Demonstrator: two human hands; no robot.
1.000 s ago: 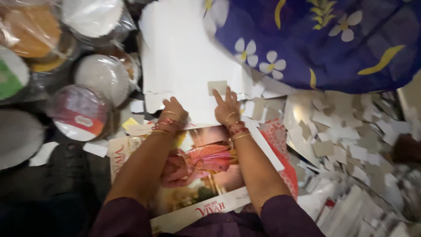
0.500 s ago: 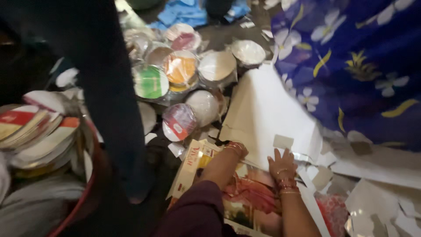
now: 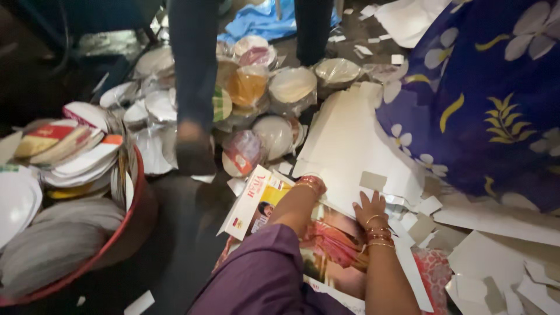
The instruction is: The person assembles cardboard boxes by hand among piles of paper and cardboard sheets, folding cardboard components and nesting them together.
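My left hand is tucked under the edge of a large white cardboard sheet, so its fingers are hidden; only the wrist with bangles shows. My right hand rests flat, fingers spread, on the near edge of the same sheet. Both arms lie over a printed colourful cardboard sheet with a picture of a person, spread on the floor beneath them.
A red basket full of paper plates stands at the left. Bagged stacks of paper plates lie beyond the sheets. Another person's legs stand among them. A seated person in blue flowered cloth is at the right, with white cardboard scraps.
The camera has swung left and up, bringing the red basket and the standing person's legs into view. My hands stay at the white sheet's near edge, the left now under it.
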